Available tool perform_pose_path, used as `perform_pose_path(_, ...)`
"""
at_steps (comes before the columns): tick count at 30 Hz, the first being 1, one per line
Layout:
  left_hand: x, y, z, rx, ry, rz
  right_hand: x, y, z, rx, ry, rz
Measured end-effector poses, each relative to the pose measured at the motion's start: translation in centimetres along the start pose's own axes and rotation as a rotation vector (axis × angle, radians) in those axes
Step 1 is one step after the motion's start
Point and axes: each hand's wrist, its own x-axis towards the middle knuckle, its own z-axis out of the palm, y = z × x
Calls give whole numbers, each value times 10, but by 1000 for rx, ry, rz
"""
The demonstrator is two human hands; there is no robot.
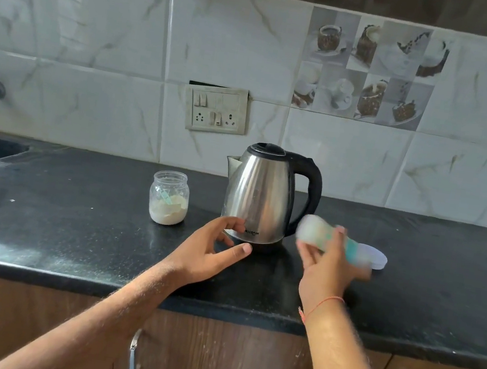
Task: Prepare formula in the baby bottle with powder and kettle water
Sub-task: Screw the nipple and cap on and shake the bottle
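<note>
The baby bottle (327,239) is gripped in the right hand (329,268), fingers curled round its middle, and is held tilted on its side above the counter (72,222), right of the kettle (261,196). It is heavily blurred, probably because it is being shaken to mix the feed; whether its cap is on, and how full it is, cannot be made out. The left hand (210,250) is held loosely spread in front of the kettle's base, gripping nothing, apparently kept ready. The powder jar (169,198) is left uncapped at the left, a scoop inside. A white lid (378,256) lies at the right, partly hidden behind the bottle.
</note>
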Motion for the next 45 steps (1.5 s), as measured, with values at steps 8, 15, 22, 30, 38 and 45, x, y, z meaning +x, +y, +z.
perform_pose_path(8,0,1,0,1,11,-12,-4,-3,2,-16,7,3)
perform_pose_path(15,-2,-2,1,-4,29,8,-15,-2,9,-183,-119,66)
perform_pose_path(22,-1,-3,1,-12,19,14,-15,-4,12,-279,-168,152)
perform_pose_path(30,-2,-1,0,-16,15,20,-10,-2,11,-204,-135,212)
perform_pose_path(38,-3,0,-1,-26,15,8,-5,-1,7,-189,-74,139)
perform_pose_path(45,-1,-3,0,-17,9,10,-6,1,9,-327,-134,138)
